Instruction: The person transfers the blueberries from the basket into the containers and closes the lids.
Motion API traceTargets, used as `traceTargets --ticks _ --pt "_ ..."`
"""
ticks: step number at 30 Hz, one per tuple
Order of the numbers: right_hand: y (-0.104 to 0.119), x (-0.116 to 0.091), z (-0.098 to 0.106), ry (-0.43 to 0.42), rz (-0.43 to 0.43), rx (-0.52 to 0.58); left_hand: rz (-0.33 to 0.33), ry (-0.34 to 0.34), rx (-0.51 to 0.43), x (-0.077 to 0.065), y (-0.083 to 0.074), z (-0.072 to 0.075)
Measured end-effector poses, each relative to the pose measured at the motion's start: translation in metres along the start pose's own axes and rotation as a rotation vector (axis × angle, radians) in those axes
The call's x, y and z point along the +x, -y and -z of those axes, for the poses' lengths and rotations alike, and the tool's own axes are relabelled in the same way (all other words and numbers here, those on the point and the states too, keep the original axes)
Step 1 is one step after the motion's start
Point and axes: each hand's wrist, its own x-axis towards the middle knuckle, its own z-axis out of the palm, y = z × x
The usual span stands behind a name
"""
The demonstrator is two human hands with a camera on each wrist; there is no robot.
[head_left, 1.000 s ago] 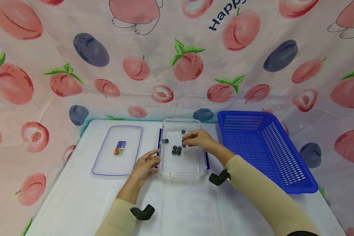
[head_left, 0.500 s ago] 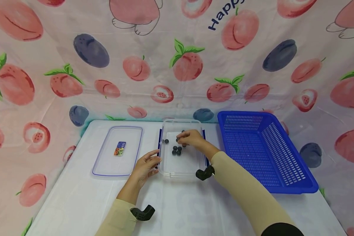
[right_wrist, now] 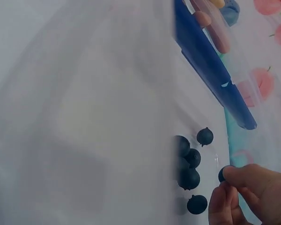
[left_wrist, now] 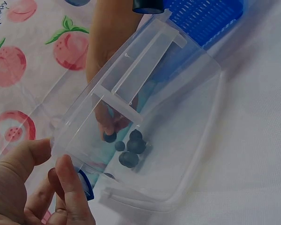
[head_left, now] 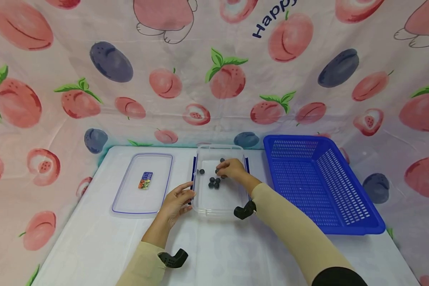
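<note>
A clear plastic container (head_left: pixel 221 212) with blue side latches stands uncovered on the white table. My left hand (head_left: pixel 176 200) is at its left side, fingertips touching the wall by the blue latch (left_wrist: pixel 87 185). Over the container's inside, my right hand (head_left: pixel 232 169) pinches a blueberry (right_wrist: pixel 222 175) between thumb and finger. Several blueberries (head_left: pixel 216 186) cluster on the container floor below that hand. One blueberry (head_left: pixel 201 171) lies apart near the left wall, and another blueberry (head_left: pixel 222 160) sits toward the back. Right fingers partly hide the berries beneath them.
Left of the container lies its clear lid (head_left: pixel 128 204) with a blue rim and a colourful label (head_left: pixel 145 180). A large blue perforated basket (head_left: pixel 307 190) stands to the right. Behind the table hangs a fruit-print cloth (head_left: pixel 214 119).
My right hand has shifted left and slightly forward inside the container with the blueberry, then back a little to the right. The left hand has stayed at the container's side.
</note>
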Motion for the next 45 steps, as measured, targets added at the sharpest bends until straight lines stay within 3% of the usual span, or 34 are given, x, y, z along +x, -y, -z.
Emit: traceTargets --ticks 30,45 --pt "-0.0027 -0.001 -0.0003 -0.013 0.014 0.029 -0.017 0.023 0.014 0.0013 -0.0009 -0.0018" --pt "-0.0012 -0.0002 -0.0003 -0.005 -0.014 0.077 0.006 -0.008 0.017 0.001 0.0 -0.0006"
